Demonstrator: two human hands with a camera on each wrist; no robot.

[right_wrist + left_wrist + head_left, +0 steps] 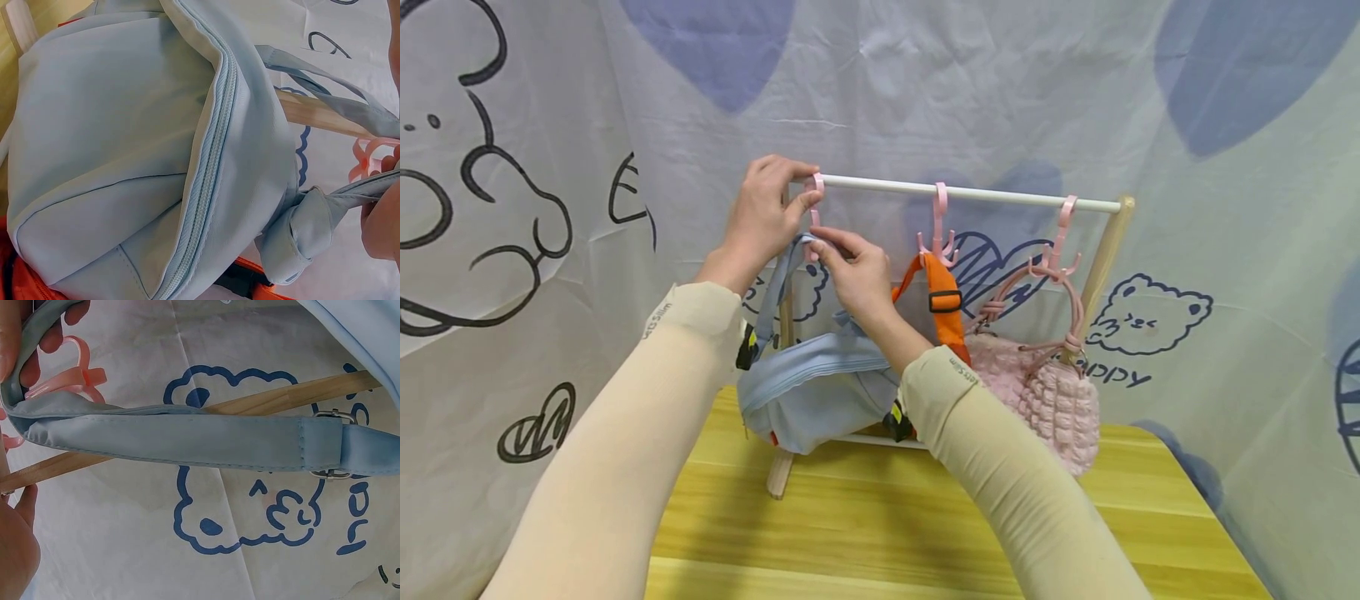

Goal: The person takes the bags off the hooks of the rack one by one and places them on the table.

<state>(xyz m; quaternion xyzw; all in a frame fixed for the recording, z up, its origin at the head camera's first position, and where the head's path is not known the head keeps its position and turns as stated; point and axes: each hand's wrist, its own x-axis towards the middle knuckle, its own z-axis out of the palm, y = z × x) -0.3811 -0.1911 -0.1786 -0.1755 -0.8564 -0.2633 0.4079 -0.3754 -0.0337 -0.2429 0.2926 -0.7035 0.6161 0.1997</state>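
A light blue bag (831, 404) with a zipper hangs below both hands at the left end of a rack. My left hand (760, 212) pinches the top of the left pink hook (818, 185) where it sits over the white rod (880, 184). Just below, my right hand (863, 279) pinches the bag's strap (769, 300) against that hook's lower part, which the fingers partly cover. In the left wrist view the strap (187, 440) runs down to a metal buckle (334, 474). The right wrist view shows a knotted part of the strap (306, 231).
A middle pink hook (938, 225) carries an orange strap (951, 325). At the right, another pink hook (1062, 229) holds a quilted pink bag (1063, 408) by its handles. The rack's wooden post (1105, 258) stands on a wooden table (850, 542) before a printed curtain (925, 83).
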